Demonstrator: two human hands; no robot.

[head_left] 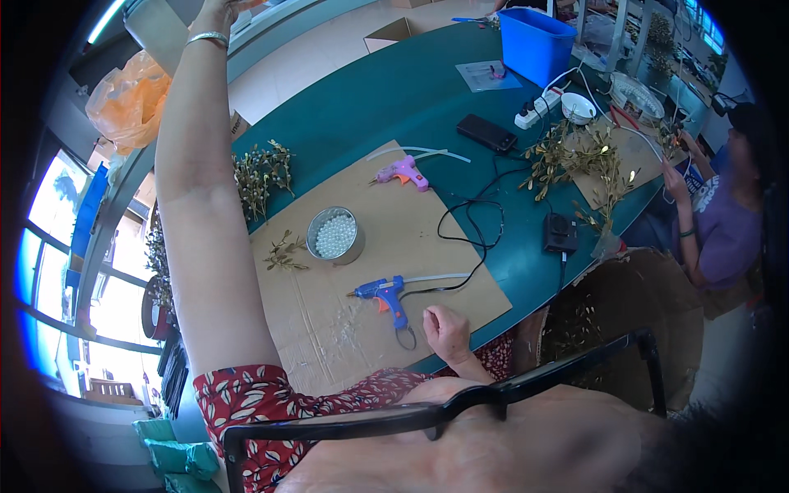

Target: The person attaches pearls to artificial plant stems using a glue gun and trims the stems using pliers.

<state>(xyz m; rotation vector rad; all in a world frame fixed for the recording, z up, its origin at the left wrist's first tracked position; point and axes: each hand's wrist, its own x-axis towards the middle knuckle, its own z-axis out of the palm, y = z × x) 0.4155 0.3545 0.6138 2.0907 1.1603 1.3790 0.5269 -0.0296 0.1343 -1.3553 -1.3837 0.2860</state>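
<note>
The right hand rests, fingers folded in, beside the blue glue gun on the cardboard; snagging its cord could drag it against the bead tin (left hand cropped, state unclear).

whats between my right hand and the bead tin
In the head view, the blue glue gun lies between your right hand and the bead tin.

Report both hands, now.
Left hand: mostly cut off by the top edge; cannot tell.
Right hand: closed, nothing visible in it, near the blue glue gun.
</note>
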